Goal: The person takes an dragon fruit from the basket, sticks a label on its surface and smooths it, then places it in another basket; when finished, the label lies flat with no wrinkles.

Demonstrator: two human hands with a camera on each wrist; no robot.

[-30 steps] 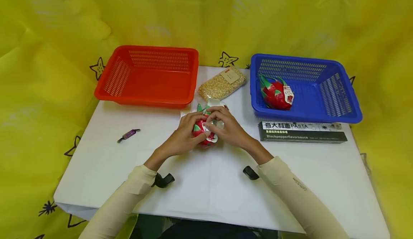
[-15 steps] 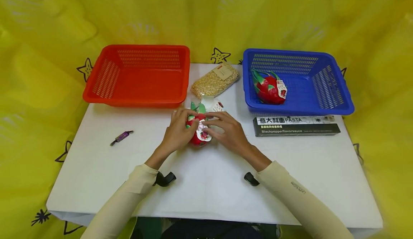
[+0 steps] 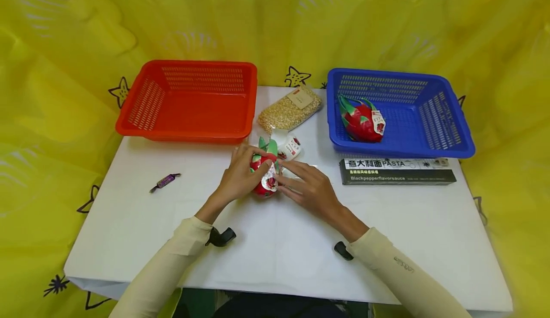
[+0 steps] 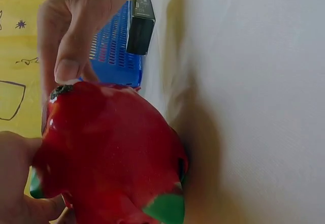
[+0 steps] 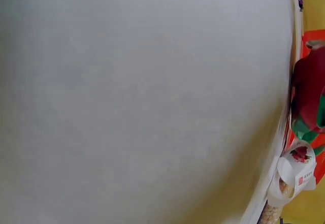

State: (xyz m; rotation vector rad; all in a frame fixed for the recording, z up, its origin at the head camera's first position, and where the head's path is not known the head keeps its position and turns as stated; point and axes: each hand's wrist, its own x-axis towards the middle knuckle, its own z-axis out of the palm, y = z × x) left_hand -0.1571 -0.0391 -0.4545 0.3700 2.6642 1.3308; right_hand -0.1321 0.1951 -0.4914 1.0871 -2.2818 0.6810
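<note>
A red dragon fruit with green leaf tips is near the middle of the table. My left hand grips it from the left, thumb lying over the white label on its front. My right hand is at the other side, its extended fingertips touching the label's right edge. Seen from the left wrist, the fruit's smooth red end fills the middle, with the right thumb close to its dark stem spot. A curled white paper label sheet lies just behind the fruit.
A red basket stands back left; a blue basket back right holds another labelled dragon fruit. Between them lies a bag of yellow grains. A black pasta box is at right, a purple wrapped candy at left.
My right hand has drawn back slightly to the right from the label, uncovering more of the fruit and the paper sheet behind. My left hand keeps its grip.
</note>
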